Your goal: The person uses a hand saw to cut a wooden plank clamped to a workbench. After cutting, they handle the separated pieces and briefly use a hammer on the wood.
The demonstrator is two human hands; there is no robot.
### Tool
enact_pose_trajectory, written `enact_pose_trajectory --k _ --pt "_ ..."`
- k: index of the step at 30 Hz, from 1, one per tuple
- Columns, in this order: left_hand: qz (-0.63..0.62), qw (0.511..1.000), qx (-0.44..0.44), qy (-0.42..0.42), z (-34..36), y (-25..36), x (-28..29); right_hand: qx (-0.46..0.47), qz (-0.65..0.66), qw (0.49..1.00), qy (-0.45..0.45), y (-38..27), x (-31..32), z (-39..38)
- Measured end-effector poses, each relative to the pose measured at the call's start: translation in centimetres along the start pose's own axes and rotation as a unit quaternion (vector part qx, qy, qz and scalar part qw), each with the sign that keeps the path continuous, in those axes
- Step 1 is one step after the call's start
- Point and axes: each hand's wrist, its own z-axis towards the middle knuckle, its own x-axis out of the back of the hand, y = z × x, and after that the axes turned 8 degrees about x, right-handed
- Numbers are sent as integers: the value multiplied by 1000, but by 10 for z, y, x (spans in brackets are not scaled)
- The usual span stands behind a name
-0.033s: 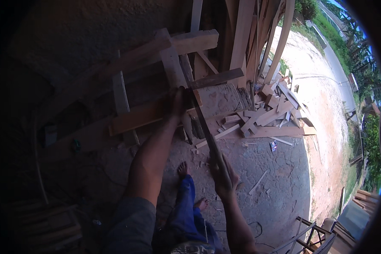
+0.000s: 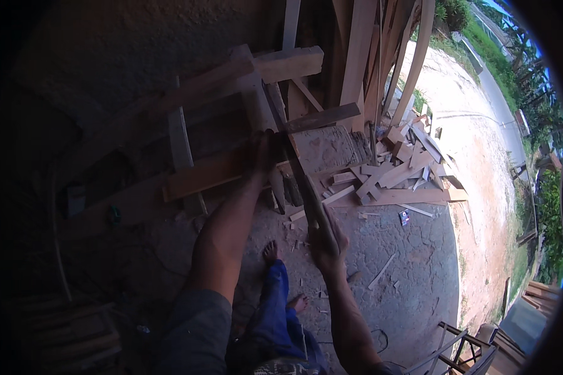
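Observation:
My right hand is closed round the handle end of a handsaw, its blade seen nearly edge-on and slanting away up to the left. The blade's far part crosses the work beside a dark strip of wood. Just left of the blade, my left hand is closed on a wooden board, pressing it down; its fingers are in shadow and partly hidden. Whether board and strip are one piece, I cannot tell. Below them lies a rough, thick timber block.
Behind stands a wooden frame with a pale beam. Long planks lean at the back. Offcuts are heaped to the right on the cracked floor. My bare feet are below; a metal frame stands at lower right.
My right hand has pushed the saw forward, away from me and slightly left. My left hand stays in place on the board.

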Motion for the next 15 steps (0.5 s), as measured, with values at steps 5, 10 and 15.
enact_pose_trajectory --k 5,10,15 --pt "8 999 -18 38 4 -22 4 49 -48 998 2 -8 22 -49" --pt "-16 997 -55 48 0 -19 4 73 -47 996 11 18 26 -105" --pt "12 1000 4 25 5 -19 -9 -11 47 999 2 11 -21 24"
